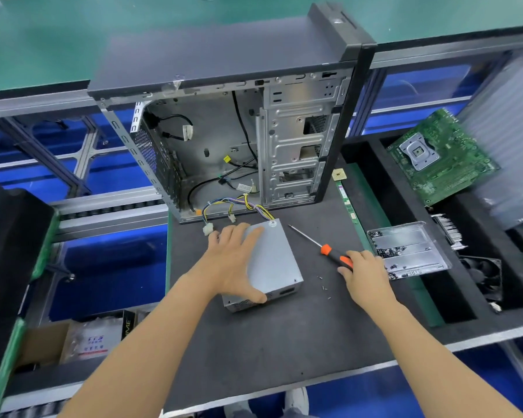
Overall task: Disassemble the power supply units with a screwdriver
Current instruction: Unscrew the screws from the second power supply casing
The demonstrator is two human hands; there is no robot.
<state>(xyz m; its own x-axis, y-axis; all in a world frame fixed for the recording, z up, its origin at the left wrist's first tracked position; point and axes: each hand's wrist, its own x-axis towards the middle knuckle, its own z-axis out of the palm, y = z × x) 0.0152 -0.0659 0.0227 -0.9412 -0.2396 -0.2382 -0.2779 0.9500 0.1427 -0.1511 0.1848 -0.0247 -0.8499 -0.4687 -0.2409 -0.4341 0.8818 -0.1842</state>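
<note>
Power supply unit lies flat on the dark counter, just in front of the open computer case. Grey metal box, vented end toward the person. Its bundle of coloured wires runs from the far corner back toward the case mouth, white plugs lying on the counter.

Left hand rests on top of the unit, fingers spread and fairly straight across the lid, thumb hooked down over the near edge. Grip of that hand: apart, pressing rather than clenched.

Right hand is to the right of the unit, fingers curled around the rear of the screwdriver handle. Grip clamped on it. Handle is orange and black; the shaft points away up-left, tip near the unit's far right corner, and seems to lie low along the counter. Tip not touching the unit.

A few loose screws sit on the counter between the unit and the right hand.

Right of the counter: a metal tray with heaps of small dark screws, just beside the right hand. Beyond it, a green motherboard leans tilted in a black bin. A long green memory stick lies along the counter's right edge.

Case stands upright, side panel off, interior mostly stripped, black cables hanging inside.
</note>
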